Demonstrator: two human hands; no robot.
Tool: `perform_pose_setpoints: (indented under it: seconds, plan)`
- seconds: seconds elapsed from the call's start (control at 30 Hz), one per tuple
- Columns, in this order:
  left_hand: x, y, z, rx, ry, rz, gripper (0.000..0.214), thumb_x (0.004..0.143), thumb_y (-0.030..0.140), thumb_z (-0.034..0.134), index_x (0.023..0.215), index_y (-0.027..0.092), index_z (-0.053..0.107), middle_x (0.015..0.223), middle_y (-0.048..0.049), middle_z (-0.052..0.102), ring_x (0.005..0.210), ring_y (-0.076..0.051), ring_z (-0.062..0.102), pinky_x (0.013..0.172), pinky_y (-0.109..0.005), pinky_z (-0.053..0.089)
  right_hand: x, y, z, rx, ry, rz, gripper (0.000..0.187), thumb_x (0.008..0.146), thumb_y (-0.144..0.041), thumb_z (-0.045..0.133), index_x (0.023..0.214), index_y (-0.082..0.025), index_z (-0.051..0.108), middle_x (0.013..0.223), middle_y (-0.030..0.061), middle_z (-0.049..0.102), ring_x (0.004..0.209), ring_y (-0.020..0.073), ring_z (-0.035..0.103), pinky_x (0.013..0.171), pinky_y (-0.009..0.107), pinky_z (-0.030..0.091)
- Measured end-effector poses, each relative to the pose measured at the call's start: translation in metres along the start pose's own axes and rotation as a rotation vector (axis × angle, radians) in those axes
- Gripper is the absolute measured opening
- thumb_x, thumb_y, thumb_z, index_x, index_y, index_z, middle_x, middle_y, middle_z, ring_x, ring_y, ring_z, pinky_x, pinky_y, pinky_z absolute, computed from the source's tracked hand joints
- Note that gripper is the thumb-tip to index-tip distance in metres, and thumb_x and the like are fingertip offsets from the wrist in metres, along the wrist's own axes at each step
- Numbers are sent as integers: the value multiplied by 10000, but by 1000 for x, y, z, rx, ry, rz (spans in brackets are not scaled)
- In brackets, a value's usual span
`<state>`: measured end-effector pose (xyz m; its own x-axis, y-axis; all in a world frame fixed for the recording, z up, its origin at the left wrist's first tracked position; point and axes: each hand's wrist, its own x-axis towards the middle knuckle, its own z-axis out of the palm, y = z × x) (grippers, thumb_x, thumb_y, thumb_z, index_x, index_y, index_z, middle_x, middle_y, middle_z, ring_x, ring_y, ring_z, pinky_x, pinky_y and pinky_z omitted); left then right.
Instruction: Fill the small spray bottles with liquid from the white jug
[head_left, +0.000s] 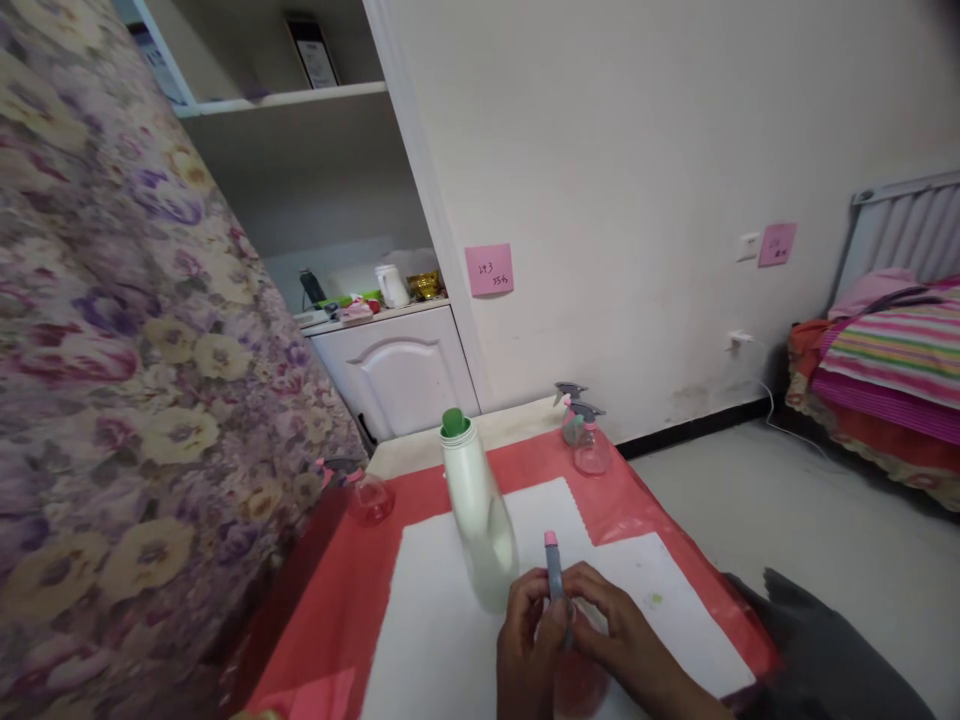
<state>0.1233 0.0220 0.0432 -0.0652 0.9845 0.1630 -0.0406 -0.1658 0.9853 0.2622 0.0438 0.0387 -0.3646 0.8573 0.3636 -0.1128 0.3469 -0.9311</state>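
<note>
Close to the table's front, my left hand [529, 635] and my right hand [619, 620] are both closed around the grey spray head of a spray bottle [581, 688]. Its pink nozzle tip points away from me, and the clear pinkish body shows below my fingers, partly hidden by them. Just beyond my left hand stands a tall pale green jug [476, 510] with an open neck and a green piece at its mouth. Under these lie white sheets [420, 600] on a red cover [600, 510].
Another spray bottle [371, 497] stands at the table's left edge, and a spray bottle [591, 455] at the far right corner has one more behind it. A floral curtain [150, 400] hangs along the left. Beyond are a white cabinet [405, 370] and the wall; a bed [892, 350] is at right.
</note>
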Motion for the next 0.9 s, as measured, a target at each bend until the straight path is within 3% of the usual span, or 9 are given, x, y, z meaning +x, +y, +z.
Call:
perform_pose_setpoints:
  seconds: [0.2, 0.3, 0.4, 0.5, 0.6, 0.7, 0.9]
  plan:
    - [7, 24, -12, -30, -253, -71, 375, 882, 447, 570, 1143, 208, 693, 1244, -108, 654, 1139, -279, 586, 1028, -422, 427, 6, -8, -8, 32, -84, 6, 283, 824, -437, 697, 1049, -268, 728, 1094, 54, 672, 1100, 285, 577, 1015, 432, 410]
    - [10, 39, -19, -30, -357, -87, 321, 869, 405, 598, 1090, 212, 729, 1269, -102, 632, 1157, -292, 569, 1027, -429, 421, 9, -13, -11, 47, -112, 32, 272, 827, -415, 702, 1054, -270, 732, 1136, 54, 665, 1122, 284, 573, 1024, 432, 409]
    - [15, 42, -26, -12, -382, -94, 283, 850, 408, 621, 1004, 213, 756, 1256, -102, 615, 1186, -298, 544, 1029, -421, 417, 10, -14, -11, 55, -126, 33, 252, 824, -404, 708, 1033, -267, 738, 1114, 50, 668, 1116, 281, 575, 1021, 429, 409]
    - [16, 27, -26, 1, -335, -90, 281, 784, 448, 691, 892, 198, 759, 1183, -108, 614, 1158, -309, 559, 999, -421, 441, 9, -10, -11, 32, -117, 39, 239, 851, -416, 669, 1012, -252, 734, 1017, 47, 663, 1030, 263, 599, 953, 411, 448]
    - [12, 2, -19, -17, -148, -33, 319, 704, 490, 756, 801, 187, 725, 1095, -100, 631, 1058, -304, 612, 933, -412, 480, 7, -4, -9, -15, -64, 49, 234, 867, -431, 638, 947, -230, 729, 924, 40, 636, 932, 242, 600, 880, 385, 474]
    - [7, -18, -10, -53, -11, -22, 365, 703, 519, 745, 832, 180, 704, 1063, -110, 669, 1009, -301, 636, 889, -404, 502, 6, 0, -7, -40, -17, 42, 234, 863, -442, 641, 872, -219, 710, 885, 34, 623, 890, 229, 591, 849, 364, 477]
    - [4, -23, -7, 68, 22, -17, 400, 731, 540, 699, 932, 195, 731, 1071, -119, 709, 1061, -320, 626, 909, -414, 506, 5, 0, -5, -45, 1, 25, 226, 860, -445, 640, 894, -228, 694, 902, 31, 638, 903, 233, 604, 834, 352, 478]
